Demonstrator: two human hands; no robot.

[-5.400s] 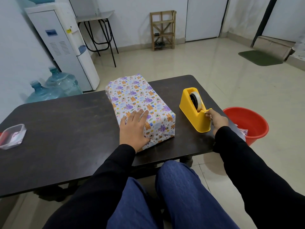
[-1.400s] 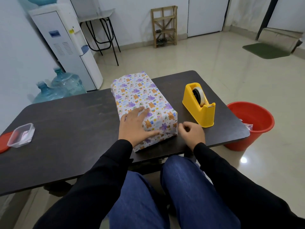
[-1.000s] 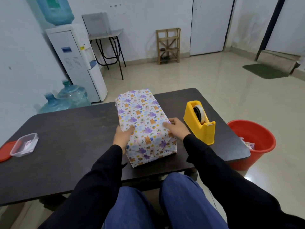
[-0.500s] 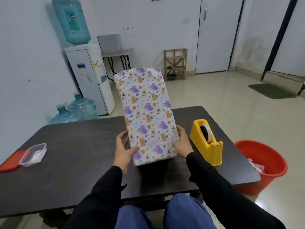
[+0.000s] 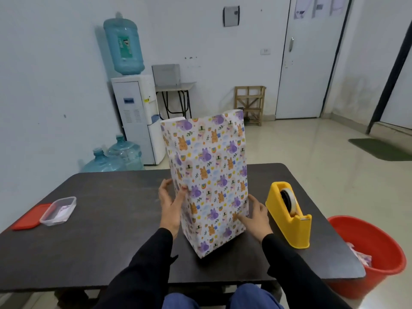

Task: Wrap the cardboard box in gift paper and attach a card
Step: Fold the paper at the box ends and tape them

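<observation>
1. Nearest the camera are two black sleeves and blue trousers at the table's [image 5: 93, 253] near edge.
2. Left hand [image 5: 170, 207]: fingers nearly straight and pointing up, palm flat against the left side of the wrapped box [image 5: 209, 175], thumb tip touching its front face. It steadies the box and is not clenched round it.
3. Right hand [image 5: 254, 216]: fingers spread and straight, pressed flat on the box low down at its right edge.
4. The box stands upright on one end at mid-table, between the two hands. It is covered in paper printed with purple and orange animals. White shows along the paper's top left edge.
5. A yellow tape dispenser [image 5: 289, 219] sits just right of the right hand, on the table, apart from the box.
6. A red bucket [image 5: 374, 259] stands on the floor beyond the table's right end.
7. Far left on the table is a clear plastic tub [image 5: 58, 211], with a red lid [image 5: 29, 217] beside it.
8. Against the back wall is a water dispenser [image 5: 136, 121]. The bottle [image 5: 124, 44] on top carries a label whose text is too blurred to read. Spare bottles [image 5: 113, 157] sit on the floor alongside.
</observation>
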